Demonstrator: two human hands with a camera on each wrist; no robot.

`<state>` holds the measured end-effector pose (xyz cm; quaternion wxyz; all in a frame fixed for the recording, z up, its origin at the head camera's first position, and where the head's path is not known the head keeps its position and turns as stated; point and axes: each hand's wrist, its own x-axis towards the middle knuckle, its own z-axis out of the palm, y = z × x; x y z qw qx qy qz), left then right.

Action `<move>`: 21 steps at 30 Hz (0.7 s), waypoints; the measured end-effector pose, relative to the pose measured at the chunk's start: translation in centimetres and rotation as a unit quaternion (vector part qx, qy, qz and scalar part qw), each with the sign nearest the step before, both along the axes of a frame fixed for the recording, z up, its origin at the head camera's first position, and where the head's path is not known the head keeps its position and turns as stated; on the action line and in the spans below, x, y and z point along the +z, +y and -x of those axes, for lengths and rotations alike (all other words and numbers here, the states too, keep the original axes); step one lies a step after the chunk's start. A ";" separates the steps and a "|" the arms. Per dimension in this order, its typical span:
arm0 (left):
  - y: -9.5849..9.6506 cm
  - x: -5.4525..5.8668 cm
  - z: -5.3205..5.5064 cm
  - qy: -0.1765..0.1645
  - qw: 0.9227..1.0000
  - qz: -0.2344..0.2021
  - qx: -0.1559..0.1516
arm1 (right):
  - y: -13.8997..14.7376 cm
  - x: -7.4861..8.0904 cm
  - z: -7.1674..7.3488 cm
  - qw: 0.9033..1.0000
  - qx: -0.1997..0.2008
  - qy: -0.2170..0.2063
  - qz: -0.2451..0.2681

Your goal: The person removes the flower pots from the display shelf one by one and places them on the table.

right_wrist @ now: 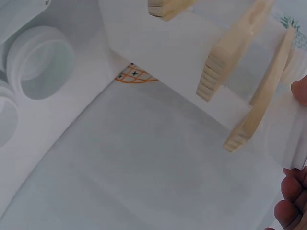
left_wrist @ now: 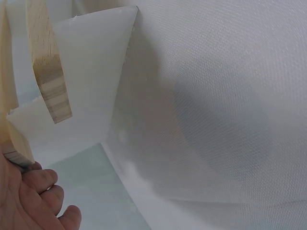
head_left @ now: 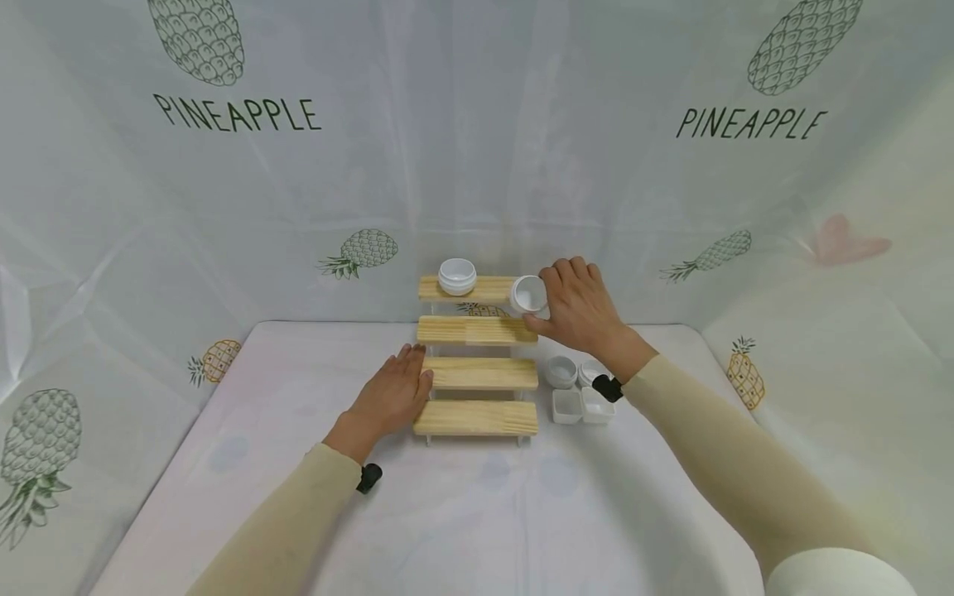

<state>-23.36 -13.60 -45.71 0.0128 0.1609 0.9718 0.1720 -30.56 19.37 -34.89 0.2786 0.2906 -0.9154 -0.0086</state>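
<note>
A stepped stand with wooden shelves (head_left: 477, 374) on white side panels (left_wrist: 91, 72) stands near the back wall. On its top shelf, toward the left, sits a round white bowl (head_left: 457, 278). My right hand (head_left: 585, 306) grips a second round white bowl (head_left: 529, 295) at the right end of that shelf, its mouth tipped toward me. In the right wrist view, fingers and thumb hold this bowl (right_wrist: 286, 134) from both sides. My left hand (head_left: 392, 387) rests along the stand's left side, fingers extended, touching the shelf ends.
Beside the stand's right foot, two round white bowls (head_left: 561, 372) stand behind two square white dishes (head_left: 566, 406), partly overlapped by the right wrist's black camera (head_left: 607, 387). Pineapple-printed cloth (head_left: 477, 149) hangs behind and at both sides.
</note>
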 end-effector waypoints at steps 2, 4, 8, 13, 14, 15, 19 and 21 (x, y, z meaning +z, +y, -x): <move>0.0 0.0 0.0 0.001 1.000 -0.001 0.001 | 0.4 -0.2 -0.2 1.000 0.004 0.004 0.001; 0.0 -0.1 0.0 0.004 1.000 -0.002 0.001 | 0.8 -0.3 -0.5 1.000 0.007 0.005 0.000; 0.0 -0.2 0.1 0.006 1.000 -0.007 0.002 | 1.7 -0.6 -1.1 1.000 0.011 0.009 -0.001; 0.0 -0.2 0.1 0.010 1.000 -0.013 0.000 | 3.3 -1.4 -2.0 1.000 0.014 0.017 0.001; 0.0 -0.2 0.1 0.010 1.000 -0.013 0.000 | 3.6 -1.6 -2.2 1.000 0.014 0.018 0.002; 0.0 -0.3 0.2 0.011 1.000 -0.014 -0.001 | 3.9 -1.8 -2.4 1.000 0.014 0.019 0.003; 0.0 -0.4 0.2 0.012 1.000 -0.010 0.000 | 5.2 -2.6 -3.3 1.000 0.011 0.010 0.004; 0.0 -0.4 0.3 0.014 1.000 -0.010 0.000 | 5.7 -3.0 -3.7 1.000 0.010 0.005 0.004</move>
